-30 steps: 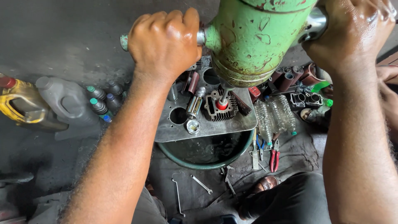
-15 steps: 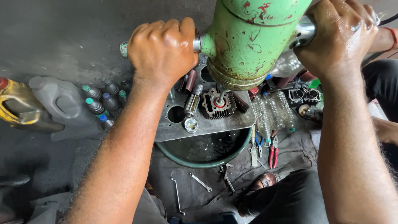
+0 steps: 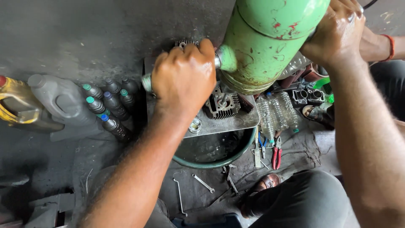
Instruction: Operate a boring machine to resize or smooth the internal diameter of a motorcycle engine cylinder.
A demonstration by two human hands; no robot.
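Note:
My left hand [image 3: 183, 78] is closed around a metal side handle [image 3: 147, 82] of a big green, paint-chipped machine body [image 3: 265, 40] that fills the top middle. My right hand [image 3: 333, 31] grips the handle on the opposite side, which is hidden under my fingers. Below the green body a finned grey engine cylinder [image 3: 222, 104] sits on a metal plate [image 3: 230, 122] laid across a green basin [image 3: 215, 162] of dark liquid.
Dark small bottles [image 3: 110, 105] with coloured caps, a grey jug [image 3: 59, 99] and a yellow jug [image 3: 14, 107] stand at left. Clear plastic bottles [image 3: 278, 110], red pliers [image 3: 276, 157] and spanners [image 3: 203, 183] lie on the oily floor. Another person's arm [image 3: 377, 42] is at top right.
The view has shifted so the green body and both hands sit further right. My left hand now appears lower on its handle. Both grips stay closed.

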